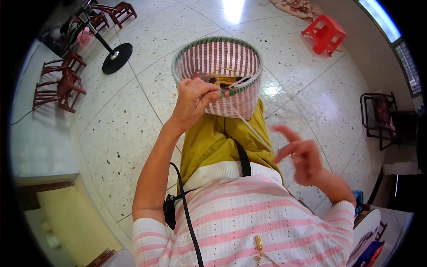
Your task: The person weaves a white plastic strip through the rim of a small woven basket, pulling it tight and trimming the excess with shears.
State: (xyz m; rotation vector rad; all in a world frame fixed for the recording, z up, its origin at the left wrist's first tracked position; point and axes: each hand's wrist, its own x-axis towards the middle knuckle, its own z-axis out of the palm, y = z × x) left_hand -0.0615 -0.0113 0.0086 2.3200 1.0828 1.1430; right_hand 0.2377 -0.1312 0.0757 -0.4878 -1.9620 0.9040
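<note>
A round woven basket point(231, 103) in red and white stands in front of me at my knees, its rim partly wrapped with green strip. My left hand point(195, 98) is closed on the near edge of that rim, thumb and fingers pinching it. From the rim a thin pale strip point(249, 127) slants down to the right across my lap. Out to the right, my right hand point(300, 155) is raised and blurred by motion, its fingers apart with nothing seen in them. Inside the basket lie a yellow-handled tool point(226, 79) and loose strips, partly hidden by the rim.
A fan stand with a round black base point(117, 58) is at the far left, near small wooden chairs point(66, 89). A red plastic stool point(324, 34) stands far right, with a folding chair point(380, 118) nearer. Thin pale strands point(302, 109) lie on the tiled floor.
</note>
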